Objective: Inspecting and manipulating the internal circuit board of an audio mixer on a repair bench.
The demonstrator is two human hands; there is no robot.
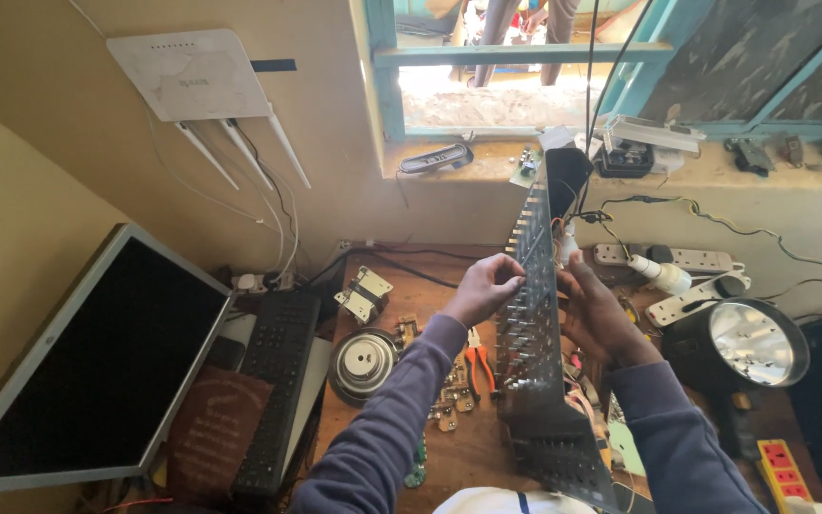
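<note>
Metal panel [533, 314], perhaps blocking pliers [479, 365]

Two sleeved arms, bare hands

The left hand [487, 286] and right hand [596, 319] are bare; both arms wear long, soft grey-purple sleeves, creased at the forearms, cuffs ending at the wrists.

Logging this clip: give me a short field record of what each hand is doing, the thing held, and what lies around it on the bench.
Setting: cluttered wooden workbench below a window
Left hand: fingers curled on the left edge of the panel
Right hand: gripping the panel's right side
Held thing: long dark perforated metal panel, raised on edge, wires behind it
Left of hands: loose speaker, orange-handled pliers, black keyboard, tilted monitor
Right of hands: round lamp, white power strips
Wall: white router
</note>
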